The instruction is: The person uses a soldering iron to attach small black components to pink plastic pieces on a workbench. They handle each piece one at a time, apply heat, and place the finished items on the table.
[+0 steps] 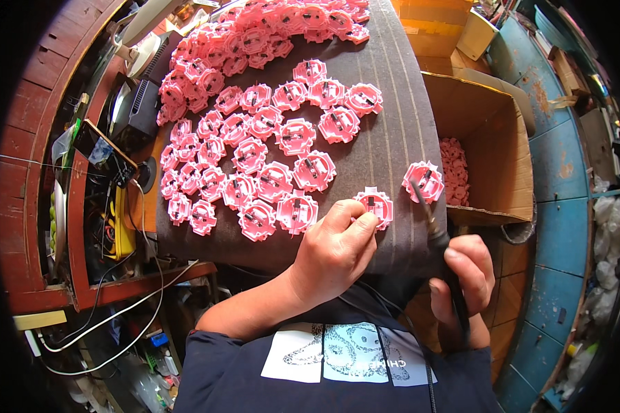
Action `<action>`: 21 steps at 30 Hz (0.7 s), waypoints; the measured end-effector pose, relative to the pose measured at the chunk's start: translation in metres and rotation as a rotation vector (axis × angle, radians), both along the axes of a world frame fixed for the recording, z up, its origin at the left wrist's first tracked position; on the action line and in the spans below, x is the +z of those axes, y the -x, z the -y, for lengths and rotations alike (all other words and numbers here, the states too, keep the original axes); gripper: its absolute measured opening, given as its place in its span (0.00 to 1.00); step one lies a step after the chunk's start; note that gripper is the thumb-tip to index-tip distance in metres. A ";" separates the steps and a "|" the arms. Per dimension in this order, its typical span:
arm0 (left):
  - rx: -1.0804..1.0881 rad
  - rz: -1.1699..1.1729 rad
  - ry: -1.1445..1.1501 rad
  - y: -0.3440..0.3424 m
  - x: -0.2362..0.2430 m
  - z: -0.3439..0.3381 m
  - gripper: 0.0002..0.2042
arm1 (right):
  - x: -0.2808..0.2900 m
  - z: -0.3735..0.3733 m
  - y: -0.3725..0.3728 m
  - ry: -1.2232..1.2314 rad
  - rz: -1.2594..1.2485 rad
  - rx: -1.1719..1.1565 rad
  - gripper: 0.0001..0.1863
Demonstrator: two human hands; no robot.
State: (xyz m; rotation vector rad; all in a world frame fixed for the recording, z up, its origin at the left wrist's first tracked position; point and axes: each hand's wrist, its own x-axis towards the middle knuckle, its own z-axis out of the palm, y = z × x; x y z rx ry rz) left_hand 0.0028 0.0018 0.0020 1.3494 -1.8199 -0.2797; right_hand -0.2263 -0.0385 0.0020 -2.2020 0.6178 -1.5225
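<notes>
- Left hand (334, 246): fingers pressed together at a pink plastic housing (384, 206), probably steadying it;
- right hand (471, 272): fingers curled around a soldering iron (439, 239), probably avoiding its tip.

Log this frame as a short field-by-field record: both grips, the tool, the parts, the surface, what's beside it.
Left grip: at the lower-left edge of a pink part; hold unclear
Right grip: around a black-handled tool
Tool tip: in front of another pink part; contact unclear
Other parts: many spread singly, with a pile at the far end
Surface: dark striped cloth
Right side: open cardboard box, pink parts inside
</notes>
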 end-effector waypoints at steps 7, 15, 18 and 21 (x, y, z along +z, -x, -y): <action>-0.018 0.015 0.034 -0.001 0.000 0.002 0.12 | -0.007 0.005 -0.013 -0.094 -0.063 0.034 0.19; -0.024 -0.039 -0.004 0.000 0.002 0.001 0.17 | -0.002 0.023 -0.048 -0.092 -0.273 0.052 0.32; -0.024 -0.042 0.007 -0.001 0.002 0.001 0.17 | -0.003 0.025 -0.051 -0.099 -0.315 0.044 0.32; -0.023 -0.043 0.013 -0.001 0.002 0.001 0.17 | -0.002 0.026 -0.051 -0.114 -0.336 0.042 0.33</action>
